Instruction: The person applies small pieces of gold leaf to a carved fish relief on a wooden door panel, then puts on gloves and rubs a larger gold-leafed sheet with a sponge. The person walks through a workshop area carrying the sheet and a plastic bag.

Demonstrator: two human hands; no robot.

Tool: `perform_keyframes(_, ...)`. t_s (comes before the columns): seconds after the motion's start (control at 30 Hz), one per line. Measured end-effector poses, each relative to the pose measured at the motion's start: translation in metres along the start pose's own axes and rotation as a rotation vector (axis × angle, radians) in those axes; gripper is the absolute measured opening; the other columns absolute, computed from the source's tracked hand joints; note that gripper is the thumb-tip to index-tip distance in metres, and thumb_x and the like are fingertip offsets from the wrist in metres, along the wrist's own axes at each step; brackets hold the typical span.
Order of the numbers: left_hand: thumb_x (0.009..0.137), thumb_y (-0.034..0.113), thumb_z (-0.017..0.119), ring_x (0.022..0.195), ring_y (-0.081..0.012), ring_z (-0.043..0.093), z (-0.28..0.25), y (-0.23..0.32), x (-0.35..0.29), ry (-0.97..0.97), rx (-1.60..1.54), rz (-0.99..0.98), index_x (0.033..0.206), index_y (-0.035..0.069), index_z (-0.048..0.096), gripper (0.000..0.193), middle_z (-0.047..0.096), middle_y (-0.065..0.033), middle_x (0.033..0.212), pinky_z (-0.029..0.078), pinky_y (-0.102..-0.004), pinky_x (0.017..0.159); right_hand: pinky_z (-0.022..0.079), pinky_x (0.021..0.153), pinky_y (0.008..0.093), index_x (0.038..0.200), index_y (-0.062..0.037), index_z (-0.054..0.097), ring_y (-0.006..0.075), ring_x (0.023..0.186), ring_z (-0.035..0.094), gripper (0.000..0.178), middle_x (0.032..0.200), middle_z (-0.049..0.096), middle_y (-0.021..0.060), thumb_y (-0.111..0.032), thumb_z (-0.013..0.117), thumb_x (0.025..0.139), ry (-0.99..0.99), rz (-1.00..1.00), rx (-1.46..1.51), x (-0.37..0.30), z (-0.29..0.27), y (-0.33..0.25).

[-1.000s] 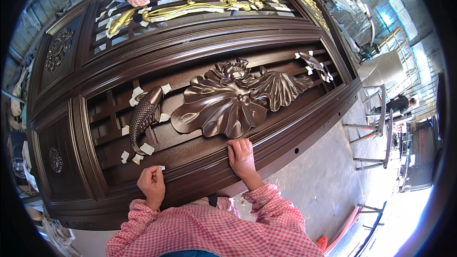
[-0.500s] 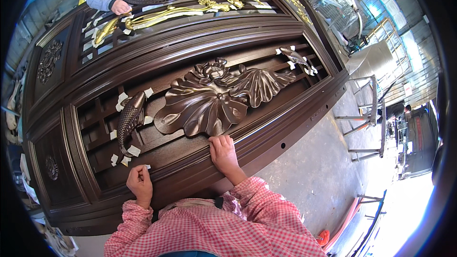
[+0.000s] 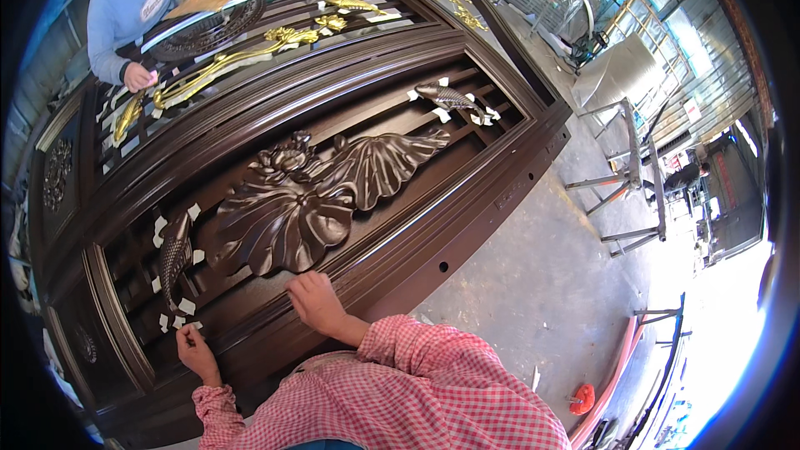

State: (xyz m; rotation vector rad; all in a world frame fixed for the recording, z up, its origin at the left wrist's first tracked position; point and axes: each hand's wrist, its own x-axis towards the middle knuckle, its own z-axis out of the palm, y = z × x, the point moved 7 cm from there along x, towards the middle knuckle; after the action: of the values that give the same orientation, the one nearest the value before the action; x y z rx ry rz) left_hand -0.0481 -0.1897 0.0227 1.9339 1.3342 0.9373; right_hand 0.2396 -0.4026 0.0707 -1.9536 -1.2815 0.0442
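My left hand is closed in a pinch at the lower edge of a dark brown door panel. A small white piece of tape shows at its fingertips. Just above is a dark carved fish with several white tape pieces around it. My right hand rests on the panel's inner moulding with its fingers stretched out and nothing in them. Beyond its fingertips, a raised lotus leaf relief fills the middle of the panel.
Across the panel, a person in a blue sweatshirt works by gold ornaments, holding brown cardboard. A second taped fish sits at the far right. Metal stands and a red object are on the floor at right.
The whole view has shifted, so the panel and my hands appear further left and lower. My hands keep nearly the same places on the panel. More of the co-worker shows.
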Motion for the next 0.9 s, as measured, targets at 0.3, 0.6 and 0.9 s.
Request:
perform_keyframes(0.3, 0.105, 0.021, 0.059, 0.067, -0.0074, 0.046, -0.014, -0.005, -0.005, 0.303, -0.073, -0.083, 0.097, 0.004, 0.064, 0.019, 0.054, 0.002, 0.076, 0.039, -0.0247, 0.062, 0.047, 0.089, 0.0429, 0.115, -0.0029, 0.059, 0.0352, 0.099, 0.056, 0.03, 0.105, 0.058, 0.015, -0.003, 0.067, 0.085, -0.026, -0.097, 0.27, 0.001, -0.09, 0.046)
perform_keyframes(0.6, 0.097, 0.007, 0.068, 0.073, -0.0041, 0.051, 0.088, 0.168, -0.056, 0.025, -0.346, -0.189, 0.098, 0.006, 0.066, 0.003, 0.061, 0.0029, 0.086, 0.041, -0.019, 0.065, 0.051, 0.081, 0.0401, 0.111, -0.0045, 0.063, 0.0345, 0.093, 0.061, 0.021, 0.095, 0.062, 0.0121, -0.006, 0.065, 0.091, -0.035, 0.051, 0.343, 0.024, -0.147, 0.09)
perform_keyframes(0.9, 0.087, -0.003, 0.073, 0.077, -0.009, 0.056, 0.136, 0.323, -0.082, -0.284, -0.31, 0.084, 0.092, -0.002, 0.07, 0.006, 0.061, -0.0038, 0.088, 0.043, -0.0229, 0.067, 0.052, 0.078, 0.0234, 0.126, 0.0, 0.058, 0.011, 0.099, 0.061, 0.037, 0.116, 0.061, 0.007, -0.013, 0.073, 0.095, -0.433, 0.3, 1.252, 0.045, -0.109, 0.055)
